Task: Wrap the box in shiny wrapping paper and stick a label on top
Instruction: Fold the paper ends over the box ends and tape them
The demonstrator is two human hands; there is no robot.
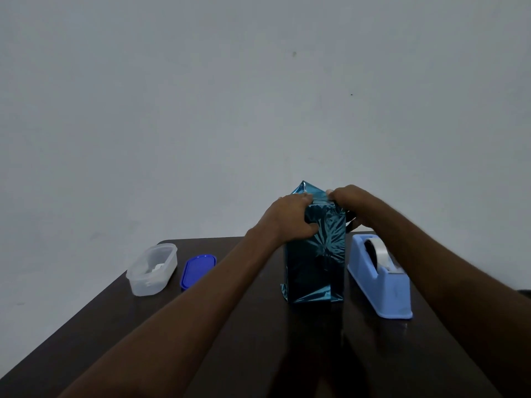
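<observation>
Upright box in shiny teal foil wrapping paper [316, 254], frame centre, left hand [290, 216] and right hand [349, 201] both pinching its top flap. Judged light, slippery, crease-prone; best held by firm side walls

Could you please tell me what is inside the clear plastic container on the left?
The clear container, its blue lid off beside it, holds small whitish items; its cloudy walls hide what they are.

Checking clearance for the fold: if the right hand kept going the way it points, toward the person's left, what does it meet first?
Likely the left hand: the right hand faces it across the top of the wrapped box, both pinching the foil flap. Depth is unclear.
</observation>
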